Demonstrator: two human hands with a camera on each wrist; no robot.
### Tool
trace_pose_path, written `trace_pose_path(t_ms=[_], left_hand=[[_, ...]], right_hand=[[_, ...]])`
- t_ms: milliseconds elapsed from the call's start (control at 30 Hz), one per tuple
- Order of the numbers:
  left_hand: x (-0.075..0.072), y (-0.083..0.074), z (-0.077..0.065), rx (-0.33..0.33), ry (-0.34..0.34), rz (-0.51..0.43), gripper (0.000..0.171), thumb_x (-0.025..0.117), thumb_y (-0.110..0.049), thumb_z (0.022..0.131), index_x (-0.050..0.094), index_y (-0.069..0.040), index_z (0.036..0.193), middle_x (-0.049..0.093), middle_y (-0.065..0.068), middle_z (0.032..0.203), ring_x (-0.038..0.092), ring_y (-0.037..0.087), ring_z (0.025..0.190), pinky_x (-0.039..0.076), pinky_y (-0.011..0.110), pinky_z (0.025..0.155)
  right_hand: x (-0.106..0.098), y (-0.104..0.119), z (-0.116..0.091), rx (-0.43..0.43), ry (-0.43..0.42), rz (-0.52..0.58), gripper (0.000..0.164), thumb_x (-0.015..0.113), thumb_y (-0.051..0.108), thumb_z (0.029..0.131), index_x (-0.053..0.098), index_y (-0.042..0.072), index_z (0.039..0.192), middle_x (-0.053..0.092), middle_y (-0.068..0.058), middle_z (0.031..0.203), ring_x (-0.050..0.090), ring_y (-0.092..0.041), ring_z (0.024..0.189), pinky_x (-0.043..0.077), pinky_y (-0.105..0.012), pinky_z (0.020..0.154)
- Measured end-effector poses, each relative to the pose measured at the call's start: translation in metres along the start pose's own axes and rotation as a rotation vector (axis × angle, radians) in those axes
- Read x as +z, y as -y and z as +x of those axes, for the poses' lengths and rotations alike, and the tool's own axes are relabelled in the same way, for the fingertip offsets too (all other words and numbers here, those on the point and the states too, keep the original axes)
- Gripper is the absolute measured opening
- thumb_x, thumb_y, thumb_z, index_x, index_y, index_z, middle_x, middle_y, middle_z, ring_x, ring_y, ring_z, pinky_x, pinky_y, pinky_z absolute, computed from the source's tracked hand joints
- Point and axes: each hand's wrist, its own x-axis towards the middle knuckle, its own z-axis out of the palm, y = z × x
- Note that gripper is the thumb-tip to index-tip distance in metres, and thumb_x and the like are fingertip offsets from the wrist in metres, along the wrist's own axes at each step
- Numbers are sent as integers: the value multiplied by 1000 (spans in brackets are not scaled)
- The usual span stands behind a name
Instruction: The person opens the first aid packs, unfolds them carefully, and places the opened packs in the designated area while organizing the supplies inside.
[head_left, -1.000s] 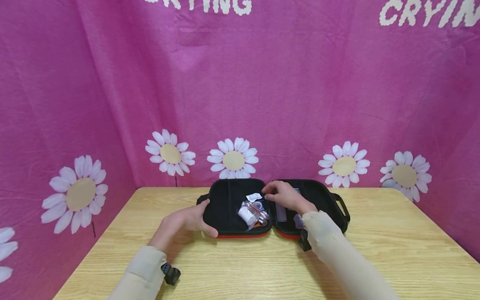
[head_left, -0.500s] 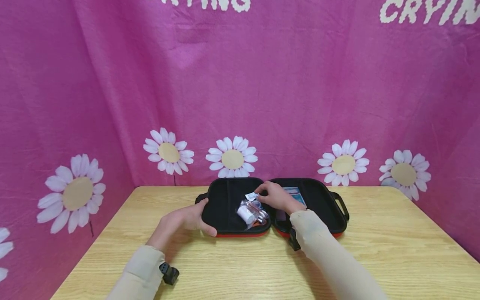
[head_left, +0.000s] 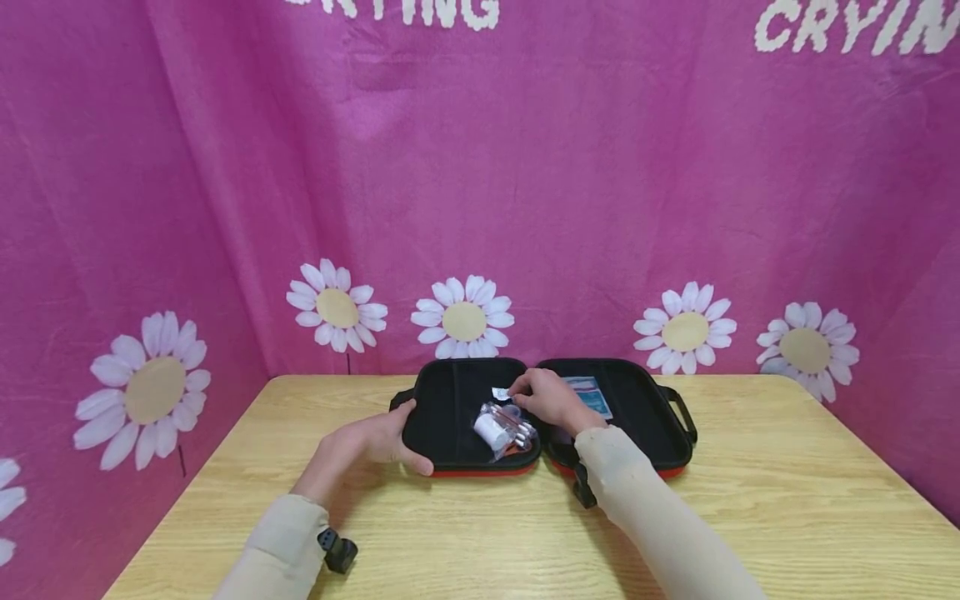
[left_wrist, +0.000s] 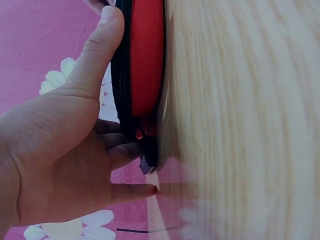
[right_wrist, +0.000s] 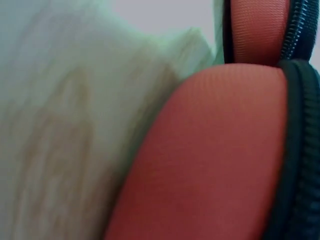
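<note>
A zippered case lies unfolded on the table, black inside and red outside. My left hand grips the outer end of its left half; the left wrist view shows the thumb along the zipper rim. Over the case's middle, my right hand pinches the edge of a small white packet with its fingertips. Just below that packet lies a clear plastic bag holding a white roll and several thin sticks. The right wrist view shows only the case's red shell and zipper, not the fingers.
A blue flat packet lies in the case's right half, partly behind the right hand. A black carry handle sticks out at the right end. The wooden table ends at a pink flowered cloth.
My right hand has moved left from the case's right half to the small white packet, uncovering the blue packet. The left hand keeps its place on the case.
</note>
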Motion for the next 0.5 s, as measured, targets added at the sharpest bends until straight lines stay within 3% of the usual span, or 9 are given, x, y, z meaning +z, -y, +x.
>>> trace_pose_path(t_ms=[133,300,500], left_hand=[[2,0,0,3,1,-1,126,85,-55,68,12,-9,160,23,15,164,31,35,147,29,56,118],[2,2,1,-3,-3,-18,126,86,-55,68,12,-9,160,22,14,165,30,34,147,28,56,118],[2,2,1,-1,-3,-14,127,85,-56,68,12,-10,160,21,14,165,31,34,146,29,56,118]], right_hand=[[-1,-4,-4,15,-77,-26,13,67,12,90,78,11,97,68,-1,90,62,-15,85,53,-36,82],[-13,-8,-10,11,-173,35,13,66,12,89,75,10,98,68,-3,90,61,-16,81,52,-36,76],[-32,-17,-22,13,-223,89,14,65,11,88,75,9,97,69,-2,88,58,-13,76,48,-29,69]])
